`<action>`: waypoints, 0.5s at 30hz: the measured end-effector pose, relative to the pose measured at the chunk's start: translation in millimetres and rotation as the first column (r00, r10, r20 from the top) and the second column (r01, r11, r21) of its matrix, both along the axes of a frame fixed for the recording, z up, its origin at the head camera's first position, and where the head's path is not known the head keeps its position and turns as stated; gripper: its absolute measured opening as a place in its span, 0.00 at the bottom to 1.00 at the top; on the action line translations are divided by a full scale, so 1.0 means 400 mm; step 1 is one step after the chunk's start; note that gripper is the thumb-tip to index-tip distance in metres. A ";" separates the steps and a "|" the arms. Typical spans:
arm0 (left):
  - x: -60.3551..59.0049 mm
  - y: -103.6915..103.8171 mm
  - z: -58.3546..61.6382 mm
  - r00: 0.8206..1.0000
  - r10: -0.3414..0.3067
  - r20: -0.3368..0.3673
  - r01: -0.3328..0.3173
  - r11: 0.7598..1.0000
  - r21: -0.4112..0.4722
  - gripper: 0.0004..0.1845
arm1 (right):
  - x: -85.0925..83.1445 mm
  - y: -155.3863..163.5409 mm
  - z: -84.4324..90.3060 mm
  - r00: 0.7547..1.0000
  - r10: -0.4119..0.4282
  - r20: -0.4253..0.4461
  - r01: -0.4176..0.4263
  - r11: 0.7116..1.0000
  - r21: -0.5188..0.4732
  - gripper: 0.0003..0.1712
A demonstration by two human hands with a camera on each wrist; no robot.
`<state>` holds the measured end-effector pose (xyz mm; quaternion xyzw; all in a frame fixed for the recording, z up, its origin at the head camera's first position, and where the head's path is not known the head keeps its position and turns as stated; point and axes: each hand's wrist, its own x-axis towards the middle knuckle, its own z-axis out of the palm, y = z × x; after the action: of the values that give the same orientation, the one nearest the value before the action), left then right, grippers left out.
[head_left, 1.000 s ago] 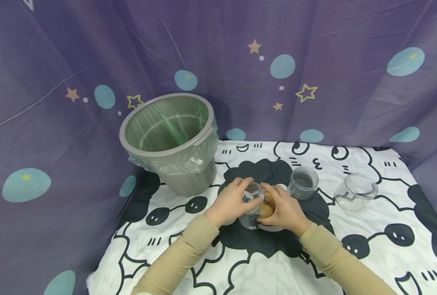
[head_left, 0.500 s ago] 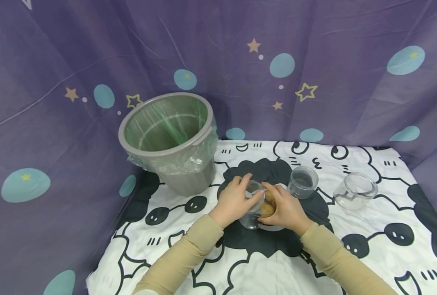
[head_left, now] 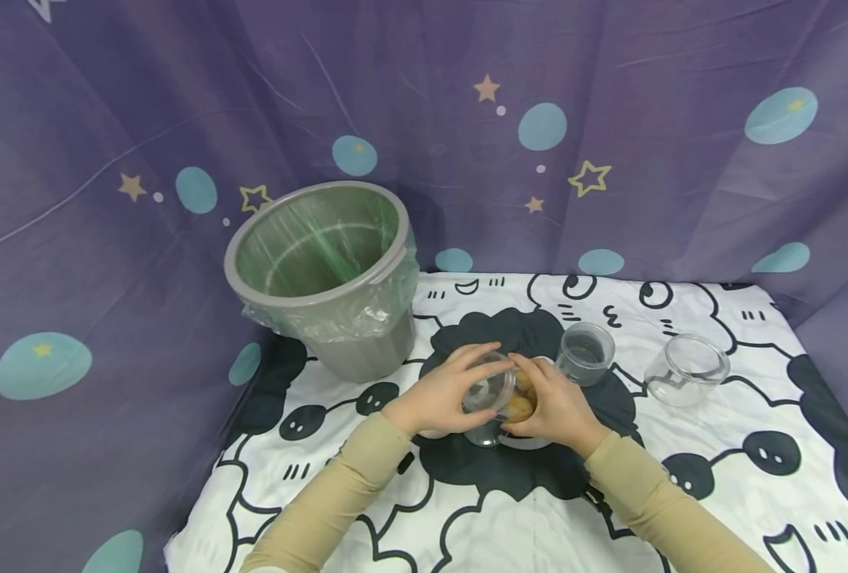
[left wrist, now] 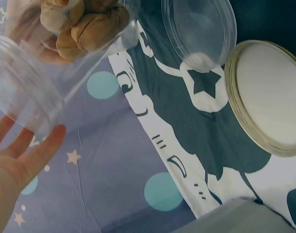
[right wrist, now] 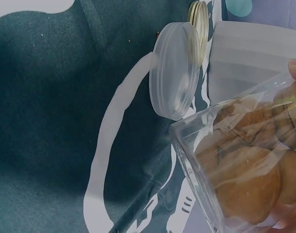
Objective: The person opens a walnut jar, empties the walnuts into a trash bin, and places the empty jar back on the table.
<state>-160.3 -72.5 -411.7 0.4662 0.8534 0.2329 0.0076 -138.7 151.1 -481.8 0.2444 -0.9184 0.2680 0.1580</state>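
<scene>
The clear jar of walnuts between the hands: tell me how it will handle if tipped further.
The clear jar looks rigid and smooth, so probably slippery. It is tilted and its mouth seems open, so the walnuts would likely roll out. Both the left hand and right hand hold it.

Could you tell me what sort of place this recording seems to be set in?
Probably a staged tabletop set rather than a real kitchen: a purple star-print cloth backdrop hangs behind, a cartoon-print cloth covers the table, and a lined grey bin stands beside clear jars.
</scene>
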 end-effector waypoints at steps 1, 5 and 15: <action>-0.002 -0.003 0.000 1.000 -0.019 -0.002 0.019 1.000 0.000 0.34 | 0.000 0.000 0.000 1.000 0.002 0.001 -0.002 1.000 0.000 0.61; -0.008 -0.009 0.001 0.998 -0.059 0.010 0.059 0.998 -0.007 0.36 | 0.002 0.001 -0.003 1.000 0.005 0.002 -0.005 1.000 0.000 0.61; -0.015 -0.017 0.000 0.998 -0.066 0.013 0.067 0.997 -0.037 0.38 | 0.002 -0.001 -0.015 1.000 0.001 -0.004 -0.001 1.000 0.016 0.62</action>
<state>-166.4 -79.2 -411.8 0.4928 0.8415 0.2194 0.0291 -138.0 150.7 -488.0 0.2468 -0.9200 0.2603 0.1579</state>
